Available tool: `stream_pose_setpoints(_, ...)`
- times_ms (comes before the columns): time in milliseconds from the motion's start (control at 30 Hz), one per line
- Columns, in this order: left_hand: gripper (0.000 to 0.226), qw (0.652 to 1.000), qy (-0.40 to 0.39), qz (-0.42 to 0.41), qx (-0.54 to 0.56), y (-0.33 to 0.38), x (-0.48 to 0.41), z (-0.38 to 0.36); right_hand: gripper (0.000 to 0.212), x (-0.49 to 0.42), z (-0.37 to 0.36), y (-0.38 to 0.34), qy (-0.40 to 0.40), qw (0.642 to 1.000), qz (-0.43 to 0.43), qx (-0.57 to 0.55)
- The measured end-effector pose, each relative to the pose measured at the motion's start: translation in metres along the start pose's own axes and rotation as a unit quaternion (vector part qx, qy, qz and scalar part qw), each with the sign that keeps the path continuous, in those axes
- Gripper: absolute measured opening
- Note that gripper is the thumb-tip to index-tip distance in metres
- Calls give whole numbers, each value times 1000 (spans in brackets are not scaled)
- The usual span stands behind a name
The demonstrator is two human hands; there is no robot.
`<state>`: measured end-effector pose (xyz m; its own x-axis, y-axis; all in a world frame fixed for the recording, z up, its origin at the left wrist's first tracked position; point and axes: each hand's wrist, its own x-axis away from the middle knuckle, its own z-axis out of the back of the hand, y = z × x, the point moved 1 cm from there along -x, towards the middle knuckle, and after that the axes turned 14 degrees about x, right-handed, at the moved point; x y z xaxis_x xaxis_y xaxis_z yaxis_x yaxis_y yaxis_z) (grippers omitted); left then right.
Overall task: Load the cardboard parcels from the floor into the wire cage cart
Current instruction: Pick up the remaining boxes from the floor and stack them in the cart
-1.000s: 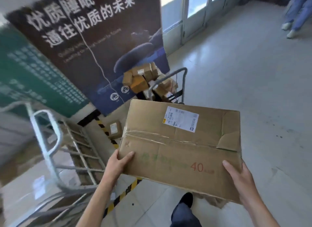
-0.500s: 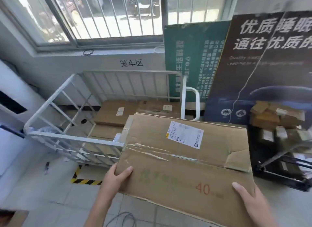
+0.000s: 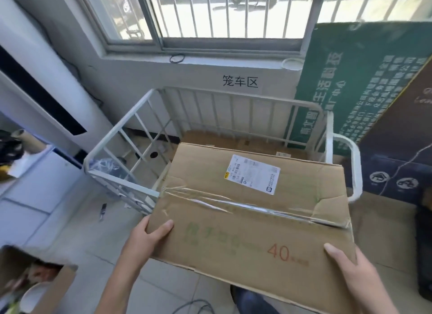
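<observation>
Half a second back the carton was short of the cart; now the person has stepped in and its far edge hangs over the near rail of the white wire cage cart (image 3: 121,131). Both hands hold one large taped cardboard parcel (image 3: 252,211), printed "40" in red, with a white shipping label (image 3: 253,177) beyond the grip.

Some loading looks done: flat brown cardboard lies in the cage bottom beyond the carried parcel, though how many parcels that makes I cannot tell. This one is not yet set down, so it remains to be lowered in. Whether more wait on the floor is not visible, apart from an open carton (image 3: 39,281) of oddments left of the left hand.

The left hand (image 3: 145,237) clamps the near left corner, thumb on top, fingers hidden beneath. The right hand (image 3: 355,271) takes the near right corner, thumb pressed flat on top. Both forearms reach forward, and the parcel tilts slightly up toward the cage.
</observation>
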<state>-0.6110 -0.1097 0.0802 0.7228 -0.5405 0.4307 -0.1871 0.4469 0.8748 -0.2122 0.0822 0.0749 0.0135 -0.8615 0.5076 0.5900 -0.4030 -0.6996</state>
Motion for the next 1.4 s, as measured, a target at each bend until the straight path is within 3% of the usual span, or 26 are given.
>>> stream_pose_setpoints(200, 61, 1000, 17, -3, 15, 47, -89, 18, 34, -73, -70, -79, -21, 1000, 10, -20)
stream_pose_setpoints(467, 52, 997, 62, -5, 48, 92, -198, 73, 24, -135, -165, -189, -94, 993, 37, -68)
stream_pose_setpoints(600, 35, 997, 69, -2, 43, 109, -284, 96, 16, -166, -230, -246, -89, 991, 51, -91)
stream_pose_setpoints(800, 45, 998, 35, 45, 10, 108, -444, 137, 22, -207, -348, -303, -90, 990, 26, -101)
stream_pose_setpoints(967, 30, 990, 3, 130, -57, 68, -550, 171, 27, -233, -460, -292, -97, 993, -47, -53)
stream_pose_setpoints(1167, 17, 959, -31, 235, -155, -26, -643, 199, 43, -269, -582, -231, -107, 986, -124, -11)
stream_pose_setpoints(1400, 14, 941, -5, 291, -174, -137, -724, 191, 47, -322, -662, -153, -119, 979, -162, 36)
